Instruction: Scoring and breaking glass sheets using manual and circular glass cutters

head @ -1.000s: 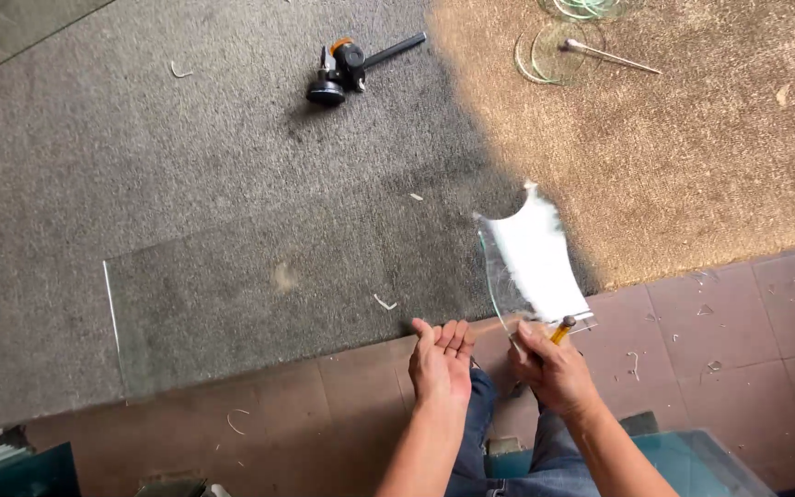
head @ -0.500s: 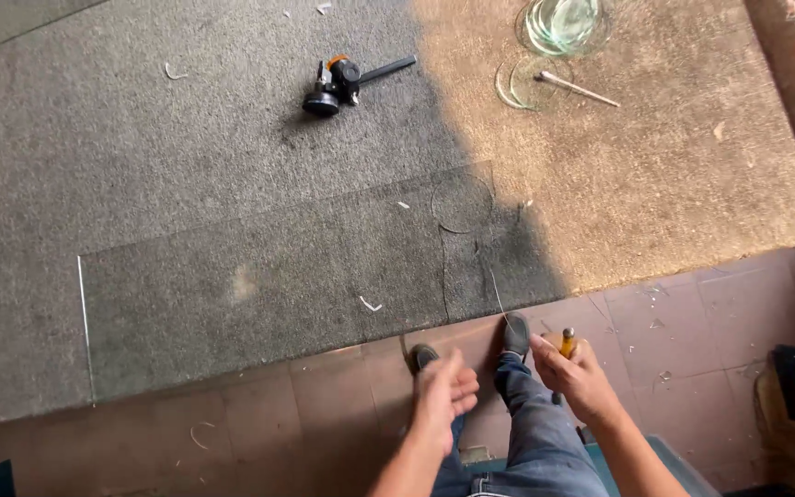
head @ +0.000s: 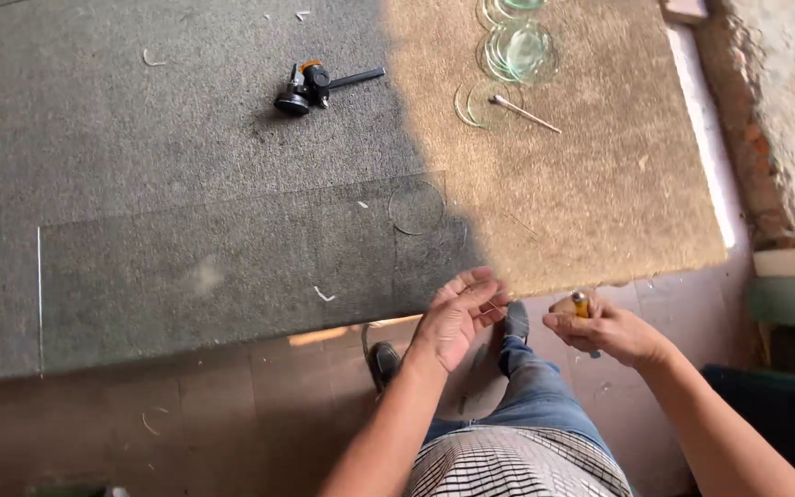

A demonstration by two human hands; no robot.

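Hands hover off the near edge of the grey-carpeted tabletop point(head: 140, 138): left hand point(head: 457, 317) open and empty, right hand point(head: 600, 329) clamped on a yellow-handled cutter point(head: 581, 302). Clear glass sheet point(head: 232, 267) lies flat along that edge; keep it fully supported.

a grey carpet point(head: 140, 120) covers the left of the work surface, and a tan fibre mat point(head: 591, 184) covers the right, lit by sun. a black circle cutter with an orange part point(head: 310, 86) lies on the grey carpet near the top. cut glass discs point(head: 519, 48) lie overlapping on the tan mat at the top, and a thin rod-like tool point(head: 524, 113) rests across the lowest disc. small curved glass slivers point(head: 324, 294) lie scattered about. below the mats is a tiled floor point(head: 186, 414). a rough plastered wall point(head: 784, 101) stands at the right. two dark shoes point(head: 382, 362) and blue jeans point(head: 545, 396) show at the bottom.
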